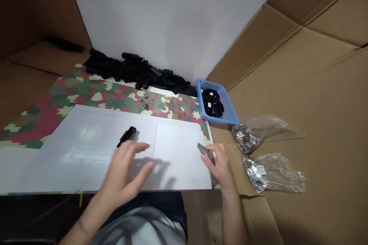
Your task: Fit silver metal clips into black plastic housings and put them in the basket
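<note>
My left hand point(126, 172) hovers over the white board point(94, 134), thumb and fingers apart with nothing between them. Just beyond its knuckles a long black plastic part point(128, 135) lies on the board, its near end hidden by the hand. At the board's right edge, my right hand point(219, 164) pinches a small flat grey metal piece point(202, 148) between thumb and fingers. The piece points up and to the left, off the surface. A white sheet point(178, 145) covers the board's right part, between the two hands.
Black parts point(135, 71) are heaped along the back wall. Two small piles of metal bits point(146, 102) lie on the camouflage cloth point(94, 93). At right stand a blue basket point(232, 108) of black parts and two clear bags point(246, 138) of metal pieces, beside cardboard walls point(310, 84).
</note>
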